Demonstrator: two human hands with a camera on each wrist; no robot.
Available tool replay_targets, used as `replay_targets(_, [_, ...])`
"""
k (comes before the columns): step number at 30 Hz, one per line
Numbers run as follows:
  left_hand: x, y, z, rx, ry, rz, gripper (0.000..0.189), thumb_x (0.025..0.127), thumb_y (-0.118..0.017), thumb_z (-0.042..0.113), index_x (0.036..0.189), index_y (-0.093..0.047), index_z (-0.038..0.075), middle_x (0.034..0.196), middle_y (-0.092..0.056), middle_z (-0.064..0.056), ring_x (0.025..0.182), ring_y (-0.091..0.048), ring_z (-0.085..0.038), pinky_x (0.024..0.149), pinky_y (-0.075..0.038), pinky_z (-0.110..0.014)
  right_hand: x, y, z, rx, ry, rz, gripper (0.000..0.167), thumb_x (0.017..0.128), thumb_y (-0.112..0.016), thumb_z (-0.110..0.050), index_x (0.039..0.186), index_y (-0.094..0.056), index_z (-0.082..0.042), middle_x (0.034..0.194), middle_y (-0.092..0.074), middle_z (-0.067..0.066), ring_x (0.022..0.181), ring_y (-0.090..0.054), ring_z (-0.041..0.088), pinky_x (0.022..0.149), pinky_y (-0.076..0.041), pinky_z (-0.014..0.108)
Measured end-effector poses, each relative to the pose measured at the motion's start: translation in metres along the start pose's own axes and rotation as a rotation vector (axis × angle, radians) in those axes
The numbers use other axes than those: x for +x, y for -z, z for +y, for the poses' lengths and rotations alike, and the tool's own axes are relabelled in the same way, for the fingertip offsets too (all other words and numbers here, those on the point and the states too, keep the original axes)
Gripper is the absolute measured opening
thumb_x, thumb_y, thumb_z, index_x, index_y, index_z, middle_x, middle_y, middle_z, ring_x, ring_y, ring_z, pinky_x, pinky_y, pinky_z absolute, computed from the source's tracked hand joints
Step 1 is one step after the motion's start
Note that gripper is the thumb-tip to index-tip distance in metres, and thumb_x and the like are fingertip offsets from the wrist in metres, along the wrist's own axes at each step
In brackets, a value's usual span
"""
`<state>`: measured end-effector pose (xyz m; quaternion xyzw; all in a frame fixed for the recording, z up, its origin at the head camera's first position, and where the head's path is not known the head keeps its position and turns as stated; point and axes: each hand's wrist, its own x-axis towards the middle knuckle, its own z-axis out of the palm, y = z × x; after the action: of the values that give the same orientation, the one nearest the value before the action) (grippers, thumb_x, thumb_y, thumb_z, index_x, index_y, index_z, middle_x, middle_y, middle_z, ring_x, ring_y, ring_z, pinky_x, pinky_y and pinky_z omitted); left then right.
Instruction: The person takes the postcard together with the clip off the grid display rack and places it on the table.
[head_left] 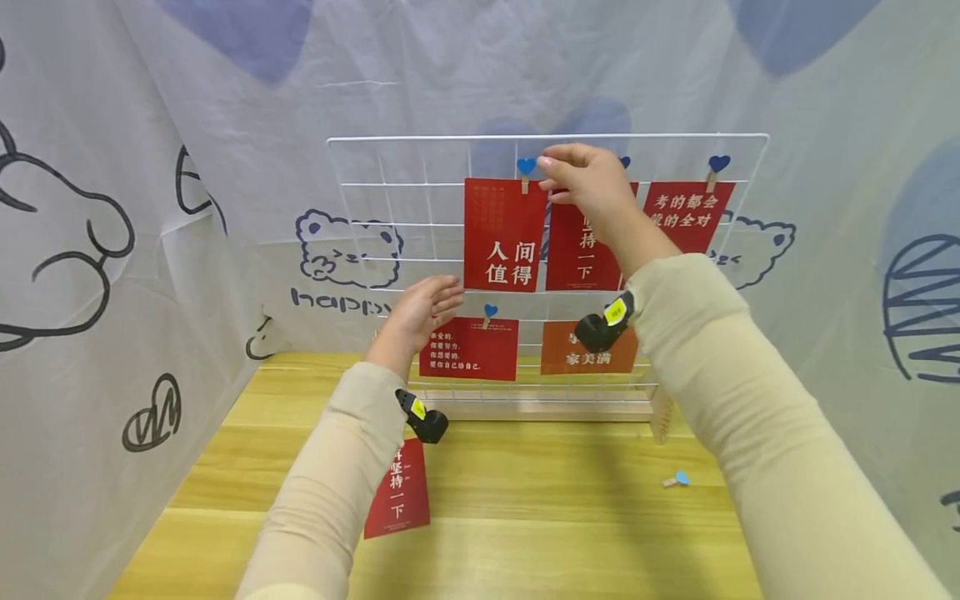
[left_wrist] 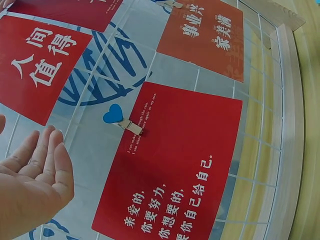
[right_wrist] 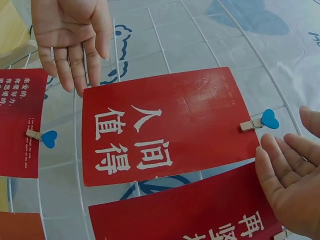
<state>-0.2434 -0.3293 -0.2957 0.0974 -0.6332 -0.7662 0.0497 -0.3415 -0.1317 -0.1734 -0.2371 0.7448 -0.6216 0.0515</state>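
Observation:
A red card (head_left: 504, 242) with white characters hangs on the upper part of a white wire grid (head_left: 405, 183). A wooden clothespin with a blue heart (right_wrist: 265, 120) clips its top edge. My right hand (head_left: 592, 187) is beside that clothespin, its fingers loosely bent and nothing held, overlapping the neighbouring red card (head_left: 581, 250). Just below the hung card's lower left corner is my left hand (left_wrist: 37, 182), fingers straight and close together, palm empty. In the right wrist view, the left fingertips (right_wrist: 77, 82) come right at the card's bottom edge.
Another red card (head_left: 690, 212) hangs at upper right. Lower down are a red card (left_wrist: 175, 160) and an orange card (left_wrist: 202, 37). The grid stands on a wooden base (head_left: 525, 410). On the table (head_left: 540, 500) lie a red card (head_left: 401, 492) and a blue-heart clothespin (head_left: 677, 480).

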Motion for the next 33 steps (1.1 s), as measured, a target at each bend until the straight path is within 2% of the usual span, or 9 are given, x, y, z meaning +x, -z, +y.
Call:
replay_targets(3, [0.002, 0.000, 0.000, -0.016, -0.011, -0.005, 0.041, 0.091, -0.040, 0.018, 0.126, -0.035, -0.004, 0.127, -0.040, -0.018, 0.113, -0.039, -0.028, 0.095, -0.030, -0.035, -0.012, -0.007, -0.015, -0.067, 0.011, -0.010, 0.045, 0.085, -0.051, -0.031, 0.125, -0.045, -0.011, 0.117, -0.050, 0.006, 0.097, -0.052, 0.018, 0.084, -0.041, 0.026])
replay_targets(5, [0.003, 0.000, 0.000, -0.023, -0.018, -0.008, 0.041, 0.091, -0.040, 0.018, 0.126, -0.035, -0.004, 0.127, -0.039, -0.018, 0.113, -0.039, -0.028, 0.095, -0.030, -0.034, -0.014, -0.009, -0.019, -0.069, -0.004, -0.020, 0.044, 0.086, -0.050, -0.028, 0.126, -0.044, -0.010, 0.119, -0.049, 0.006, 0.098, -0.051, 0.019, 0.084, -0.042, 0.027])
replay_targets(13, [0.006, 0.000, 0.001, -0.050, -0.019, -0.016, 0.041, 0.091, -0.040, 0.015, 0.126, -0.033, -0.005, 0.126, -0.037, -0.020, 0.113, -0.038, -0.029, 0.095, -0.031, -0.034, -0.008, -0.015, -0.022, -0.095, -0.029, -0.035, 0.044, 0.087, -0.049, -0.026, 0.128, -0.042, -0.009, 0.118, -0.050, 0.008, 0.096, -0.052, 0.018, 0.082, -0.042, 0.025])
replay_targets(22, [0.008, -0.001, -0.002, -0.043, -0.022, -0.018, 0.036, 0.088, -0.044, 0.007, 0.121, -0.038, -0.007, 0.102, -0.048, -0.008, 0.106, -0.043, -0.027, 0.094, -0.032, -0.034, -0.005, -0.018, -0.022, -0.128, -0.056, -0.023, 0.042, 0.087, -0.049, -0.027, 0.126, -0.044, -0.010, 0.114, -0.053, 0.005, 0.091, -0.056, 0.015, 0.081, -0.043, 0.023])
replay_targets(29, [0.009, -0.005, -0.004, -0.029, -0.025, 0.005, 0.033, 0.088, -0.047, 0.006, 0.117, -0.042, -0.005, 0.093, -0.050, -0.004, 0.104, -0.044, -0.028, 0.092, -0.034, -0.034, -0.002, -0.019, -0.025, -0.154, -0.087, -0.013, 0.038, 0.090, -0.044, -0.023, 0.124, -0.046, -0.009, 0.115, -0.052, 0.007, 0.095, -0.054, 0.018, 0.083, -0.042, 0.025])
replay_targets(33, [0.010, -0.007, -0.005, -0.061, -0.038, 0.019, 0.023, 0.087, -0.047, 0.004, 0.109, -0.046, -0.003, 0.086, -0.052, -0.002, 0.101, -0.046, -0.027, 0.095, -0.031, -0.037, -0.001, -0.019, -0.024, -0.161, -0.081, 0.003, 0.035, 0.090, -0.044, -0.021, 0.121, -0.049, -0.008, 0.112, -0.052, 0.008, 0.092, -0.055, 0.018, 0.081, -0.043, 0.025])
